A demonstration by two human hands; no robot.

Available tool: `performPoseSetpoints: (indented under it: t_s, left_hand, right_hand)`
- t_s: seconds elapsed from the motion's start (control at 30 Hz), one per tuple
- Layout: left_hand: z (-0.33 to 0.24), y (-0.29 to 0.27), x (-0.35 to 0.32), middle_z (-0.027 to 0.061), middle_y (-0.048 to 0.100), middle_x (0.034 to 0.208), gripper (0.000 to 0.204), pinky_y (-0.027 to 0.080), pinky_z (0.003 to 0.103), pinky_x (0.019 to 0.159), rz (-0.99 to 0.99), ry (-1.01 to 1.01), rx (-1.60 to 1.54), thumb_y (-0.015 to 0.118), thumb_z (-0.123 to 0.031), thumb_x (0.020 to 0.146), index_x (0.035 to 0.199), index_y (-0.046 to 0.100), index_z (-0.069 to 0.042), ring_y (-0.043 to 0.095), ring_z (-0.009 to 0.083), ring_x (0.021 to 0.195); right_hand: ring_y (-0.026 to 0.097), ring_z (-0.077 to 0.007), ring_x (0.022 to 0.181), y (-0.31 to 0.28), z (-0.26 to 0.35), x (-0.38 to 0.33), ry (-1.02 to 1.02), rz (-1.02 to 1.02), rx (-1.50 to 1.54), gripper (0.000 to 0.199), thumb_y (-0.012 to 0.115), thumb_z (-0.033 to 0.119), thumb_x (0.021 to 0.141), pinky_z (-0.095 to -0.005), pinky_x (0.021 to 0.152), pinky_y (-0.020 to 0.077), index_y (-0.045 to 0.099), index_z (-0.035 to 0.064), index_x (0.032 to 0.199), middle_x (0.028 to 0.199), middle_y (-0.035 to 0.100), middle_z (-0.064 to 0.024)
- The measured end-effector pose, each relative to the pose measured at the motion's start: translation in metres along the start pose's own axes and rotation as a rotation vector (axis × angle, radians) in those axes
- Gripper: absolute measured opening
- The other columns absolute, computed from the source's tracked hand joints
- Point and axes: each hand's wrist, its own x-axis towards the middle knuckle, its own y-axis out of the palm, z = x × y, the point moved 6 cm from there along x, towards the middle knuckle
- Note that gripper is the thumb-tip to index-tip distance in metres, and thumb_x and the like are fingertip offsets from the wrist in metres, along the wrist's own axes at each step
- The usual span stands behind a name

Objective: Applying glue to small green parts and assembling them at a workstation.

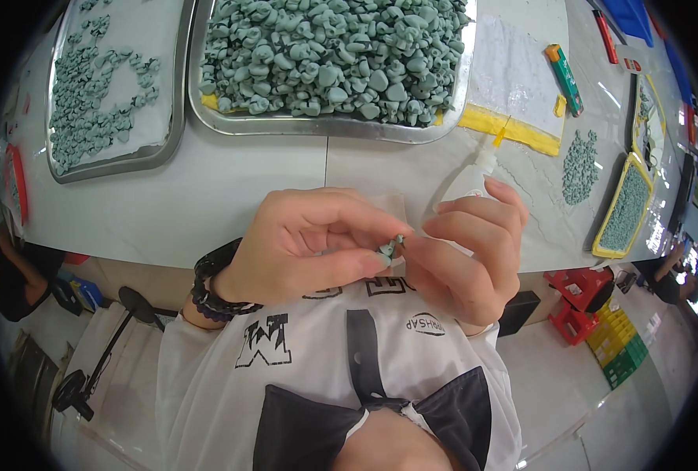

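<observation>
Between the fingertips of my left hand (309, 243) is a small grey-green moulded figure piece (387, 249), pinched by thumb and forefinger. My right hand (470, 251) meets it from the other side, thumb and forefinger at the piece. Held in the curled fingers of that same hand is a white squeeze bottle (470, 180) with a yellow nozzle, tip pointing away from me; the fingers cover its lower part. Both hands are above the near edge of the white table (262, 169). Beyond them stands a metal tray (309, 125) heaped with similar grey-green pieces.
Left of it is a second metal tray (178, 118) with smaller pieces on white paper. To the right lie a yellow-edged sheet (513, 71), a green box (566, 82), a patch of tiny pieces (580, 169) and a yellow-rimmed tray (609, 253). A red-rimmed container (21, 192) sits far left.
</observation>
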Motion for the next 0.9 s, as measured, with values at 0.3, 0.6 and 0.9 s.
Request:
performPoseSetpoints:
  t_s: [0.3, 0.6, 0.9]
  left_hand:
    - [0.003, -0.001, -0.001, 0.0126, 0.058, 0.103, 0.03, 0.05, 0.027, 0.081, 0.008, -0.048, -0.071, 0.056, 0.012, 0.079, 0.109, 0.056, 0.007, 0.058, 0.0156, 0.095]
    - [0.005, -0.001, -0.002, 0.013, 0.058, 0.103, 0.03, 0.049, 0.027, 0.082, -0.054, -0.051, -0.134, 0.057, 0.012, 0.078, 0.108, 0.056, 0.008, 0.058, 0.0157, 0.096]
    - [0.0, -0.005, -0.001, 0.0118, 0.059, 0.102, 0.031, 0.049, 0.027, 0.083, -0.019, 0.119, 0.129, 0.059, 0.013, 0.076, 0.106, 0.058, 0.005, 0.058, 0.0153, 0.096]
  right_hand:
    - [0.057, -0.0201, 0.071, 0.001, 0.001, 0.0, -0.034, 0.031, -0.055, 0.022, 0.071, 0.003, 0.059, -0.0444, 0.084, 0.0402, 0.057, 0.0101, 0.076, 0.077, 0.058, -0.0021]
    - [0.053, -0.0206, 0.07, 0.003, -0.008, 0.002, 0.146, 0.125, 0.23, 0.021, 0.069, 0.002, 0.061, -0.0465, 0.086, 0.0365, 0.055, 0.0087, 0.075, 0.075, 0.057, -0.0025]
    - [0.048, -0.0202, 0.071, 0.007, -0.015, 0.007, 0.198, 0.3, 0.342, 0.017, 0.068, 0.004, 0.065, -0.0421, 0.083, 0.034, 0.058, 0.009, 0.079, 0.075, 0.055, -0.0005]
